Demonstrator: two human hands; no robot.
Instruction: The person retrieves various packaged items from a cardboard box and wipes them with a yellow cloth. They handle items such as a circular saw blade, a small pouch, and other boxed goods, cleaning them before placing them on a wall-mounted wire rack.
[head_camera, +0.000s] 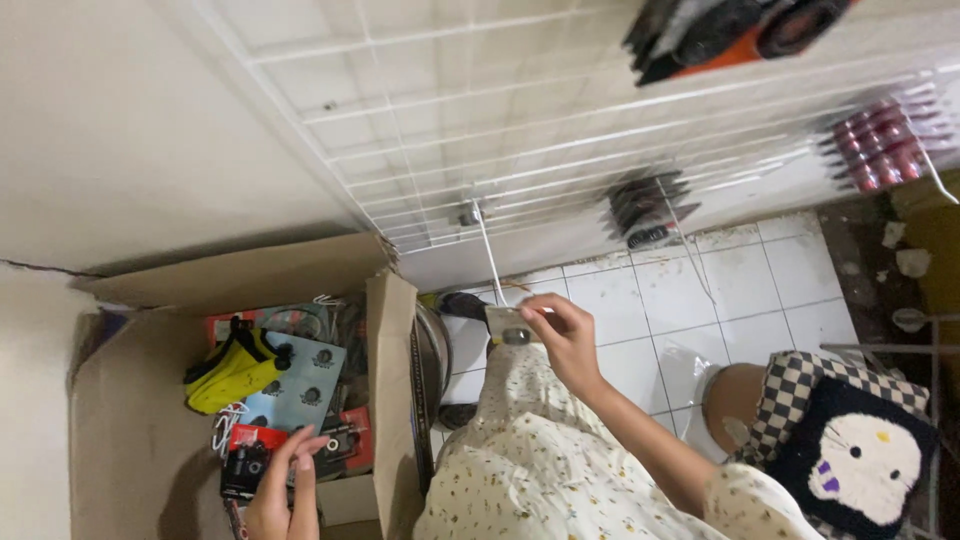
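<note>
My right hand (567, 338) holds a small flat packet (508, 324) by the end of a long white wire hook (489, 255) that juts from a white wire grid panel (420, 110) on the wall. My left hand (285, 488) reaches down into an open cardboard box (150, 440) and its fingers rest on a red and black packaged item (250, 462). In the box lie a yellow and black item (232, 372), a pale blue card with round parts (300, 385) and other packets.
More packaged goods hang on the grid: a black and orange bundle (730, 30), red packets (885, 145) and dark packets (648, 208). White floor tiles (790, 280) lie below. A checked cushion with a cartoon face (850, 450) sits at right.
</note>
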